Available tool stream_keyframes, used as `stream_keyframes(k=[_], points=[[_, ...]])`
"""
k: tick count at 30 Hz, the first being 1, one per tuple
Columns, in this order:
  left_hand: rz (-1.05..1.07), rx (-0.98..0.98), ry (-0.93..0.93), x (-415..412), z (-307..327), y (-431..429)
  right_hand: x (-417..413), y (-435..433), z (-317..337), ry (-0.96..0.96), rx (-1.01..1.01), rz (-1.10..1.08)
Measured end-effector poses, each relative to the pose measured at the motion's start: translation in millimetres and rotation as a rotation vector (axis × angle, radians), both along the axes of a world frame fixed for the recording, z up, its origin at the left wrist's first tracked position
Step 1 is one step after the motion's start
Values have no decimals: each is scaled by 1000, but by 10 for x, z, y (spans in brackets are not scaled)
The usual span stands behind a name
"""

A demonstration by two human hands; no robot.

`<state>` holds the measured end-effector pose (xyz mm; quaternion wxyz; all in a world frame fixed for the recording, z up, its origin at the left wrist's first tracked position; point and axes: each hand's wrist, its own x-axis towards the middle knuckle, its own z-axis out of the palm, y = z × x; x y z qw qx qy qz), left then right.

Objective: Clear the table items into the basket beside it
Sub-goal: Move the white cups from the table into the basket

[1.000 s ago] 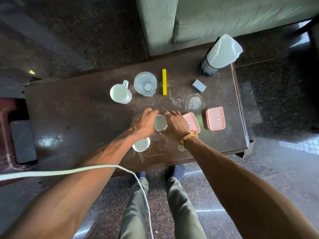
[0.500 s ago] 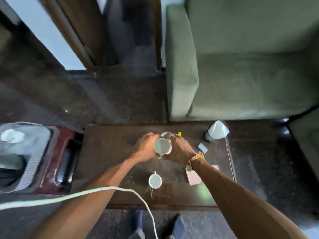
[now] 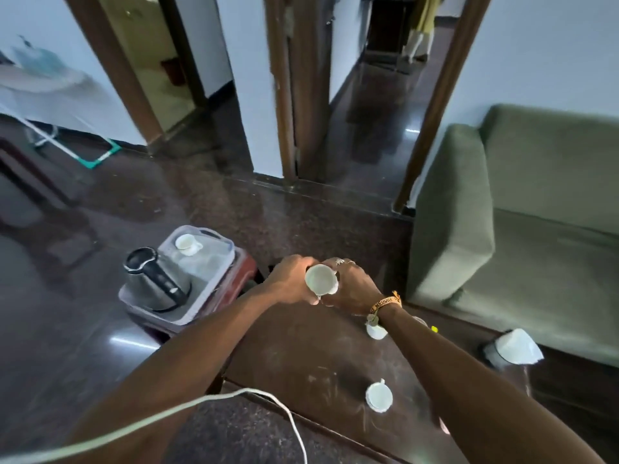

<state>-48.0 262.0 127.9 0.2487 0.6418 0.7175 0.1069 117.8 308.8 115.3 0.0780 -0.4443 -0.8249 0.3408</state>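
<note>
White cup clasped between left hand and right hand, base hidden, above scuffed dark table, basket beside.

The room is dim, lit softly from the doorways beyond the hands — pale streaks of glare lie on the polished dark floor left of the left hand. Motion blur smears the whole view, heaviest at the left edge. Wide-angle distortion bends the door frames outward — the forearms swell toward the bottom corners.
</note>
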Motion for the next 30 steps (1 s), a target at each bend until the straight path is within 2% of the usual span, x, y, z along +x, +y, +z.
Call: stream_keyframes(k=[9,14,18,22,30], points=[[166,59,-98,-1686,193,-514,-1752,-346,165,144,-16,42],[267,83,-132,-2365,172,-708,-2516,-436,149,168,-39,97],[349,76,-201,-2805,94,-816,-2990,-433,-20,140,-122,52],[442,12,-246,-3224,-25,-770,-3433,-343,-189,164,-126,72],[536,15,-331,-4041,-176,-386,-4289,145,-416,211,-158,120]])
